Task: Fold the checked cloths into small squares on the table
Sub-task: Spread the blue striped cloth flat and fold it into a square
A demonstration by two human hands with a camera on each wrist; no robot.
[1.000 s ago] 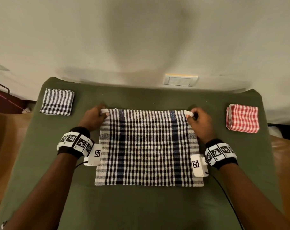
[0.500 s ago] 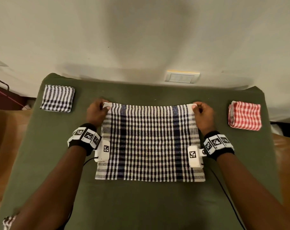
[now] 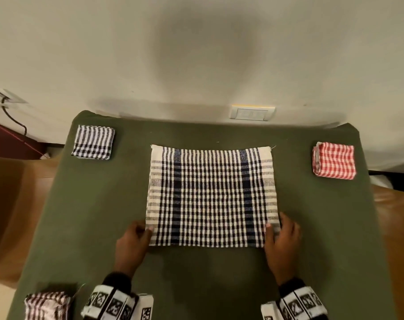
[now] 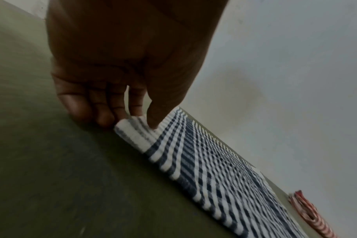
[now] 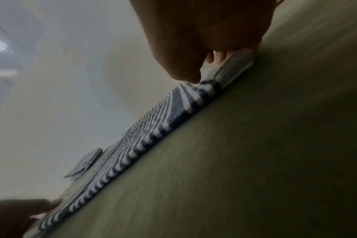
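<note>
A blue-and-white checked cloth (image 3: 210,195) lies flat in the middle of the green table (image 3: 208,280). My left hand (image 3: 147,230) is at its near left corner. In the left wrist view that hand (image 4: 142,120) pinches the slightly raised corner of the cloth (image 4: 214,177) between thumb and fingers. My right hand (image 3: 276,225) is at the near right corner. In the right wrist view it (image 5: 209,69) has its thumb on top of the cloth (image 5: 153,128) and its fingers curled at the corner's edge.
A folded blue checked cloth (image 3: 93,142) sits at the far left corner and a folded red checked one (image 3: 334,160) at the far right. Another folded checked cloth (image 3: 47,306) lies at the near left edge. A wall with a switch plate (image 3: 252,112) stands behind the table.
Both hands have let go of the cloth's far corners and drawn back to its near corners, which they now pinch. The cloth stays flat on the table.
</note>
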